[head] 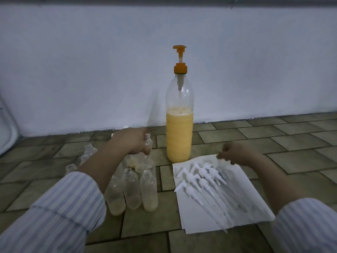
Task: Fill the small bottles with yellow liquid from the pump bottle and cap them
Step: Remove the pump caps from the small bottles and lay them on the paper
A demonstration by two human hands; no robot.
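The left hand (134, 140) is curled round the neck of a small clear bottle (148, 143), gripping it near its open mouth, with the bottle upright just beyond the rest of the cluster. The right hand (235, 152) hovers over the far edge of a white paper sheet (255, 212); its fingers are bunched and seem to pinch something small and white, but motion blur hides what it is, so its grip cannot be told for certain. Below and behind the left hand stands a group of small bottles (149, 190), all uncapped, several with a shallow layer of pale yellow liquid at the bottom; 3 of them form a row nearest the viewer, and others stand further left, partly hidden by the forearm. Between the 2 hands, slightly beyond them, the tall pump bottle (179, 128) stands upright against the pale wall (91, 61), about half full of yellow liquid, its orange pump head (180, 49) raised. Under and nearer than the right hand, a pile of white spray caps (202, 177) with long dip tubes lies on the paper. Everything rests on a tiled floor (273, 136). Both forearms wear striped sleeves (60, 212).
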